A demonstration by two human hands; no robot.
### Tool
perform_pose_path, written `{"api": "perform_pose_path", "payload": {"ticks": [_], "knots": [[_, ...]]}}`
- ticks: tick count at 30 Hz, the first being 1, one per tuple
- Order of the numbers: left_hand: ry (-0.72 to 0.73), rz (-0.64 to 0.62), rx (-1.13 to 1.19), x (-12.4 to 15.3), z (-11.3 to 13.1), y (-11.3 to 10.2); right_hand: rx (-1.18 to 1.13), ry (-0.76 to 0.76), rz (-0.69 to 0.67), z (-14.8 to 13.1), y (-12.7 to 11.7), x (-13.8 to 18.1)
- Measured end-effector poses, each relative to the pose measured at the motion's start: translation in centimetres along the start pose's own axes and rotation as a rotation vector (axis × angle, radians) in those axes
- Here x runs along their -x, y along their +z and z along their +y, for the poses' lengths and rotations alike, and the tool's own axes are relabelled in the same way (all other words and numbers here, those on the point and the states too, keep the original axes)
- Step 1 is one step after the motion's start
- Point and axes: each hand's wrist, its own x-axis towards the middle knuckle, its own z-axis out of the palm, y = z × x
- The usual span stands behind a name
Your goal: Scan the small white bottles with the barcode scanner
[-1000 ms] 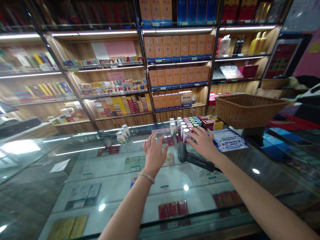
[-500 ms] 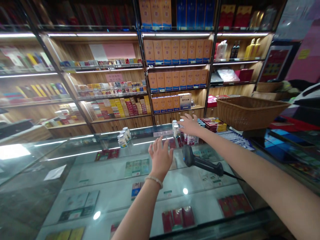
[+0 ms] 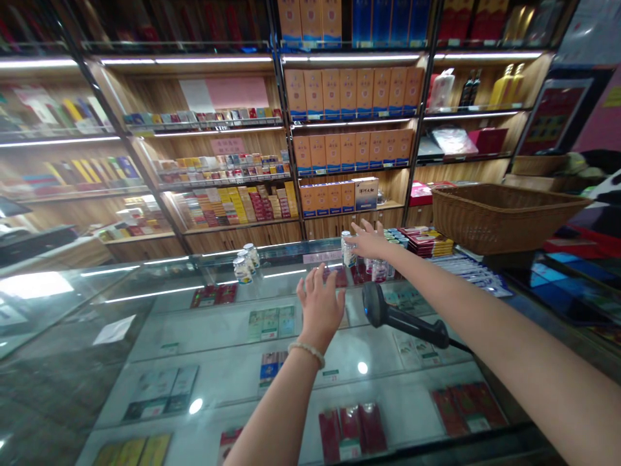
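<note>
My right hand point(image 3: 369, 241) reaches over the far part of the glass counter, fingers spread, fingertips close beside a small white can point(image 3: 348, 251). Whether they touch it I cannot tell. Several more small cans with pinkish labels point(image 3: 379, 270) stand below and behind this hand, partly hidden. My left hand point(image 3: 320, 304), with a beaded bracelet at the wrist, hovers over the glass with fingers apart and nothing in them. A black barcode scanner point(image 3: 405, 320) lies on the counter right of it, its cable running under my right forearm. Another group of white cans point(image 3: 244, 266) stands upright farther left.
The glass counter point(image 3: 218, 353) has flat packs on display beneath its top. On the right stand a wicker basket point(image 3: 504, 223), stacked red and yellow packs point(image 3: 429, 243) and blue-white packets point(image 3: 468, 272). Behind, shelves hold orange boxes point(image 3: 356, 94) and other packs.
The view has shifted slightly, so the scene sits a little farther right. My right hand has moved slightly left against the white cans, hiding more of them. My left hand stays spread.
</note>
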Motion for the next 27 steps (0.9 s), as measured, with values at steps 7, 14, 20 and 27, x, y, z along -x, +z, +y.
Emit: {"api": "perform_pose_path", "payload": {"ticks": [7,14,20,27], "knots": [[-0.016,-0.031,-0.025,0.0,0.4,-0.5,0.092,-0.077,0.068,0.3,0.7,0.0],[-0.015,-0.026,-0.021,-0.1,0.5,-0.7,0.161,-0.148,0.138,0.3,0.5,0.6],[-0.001,0.011,0.007,0.0,0.3,-0.4,0.154,-0.184,0.106,0.1,-0.8,1.1],[-0.008,0.036,0.039,-0.2,0.4,-0.4,0.127,-0.160,0.067,-0.7,-1.9,2.4]]}}
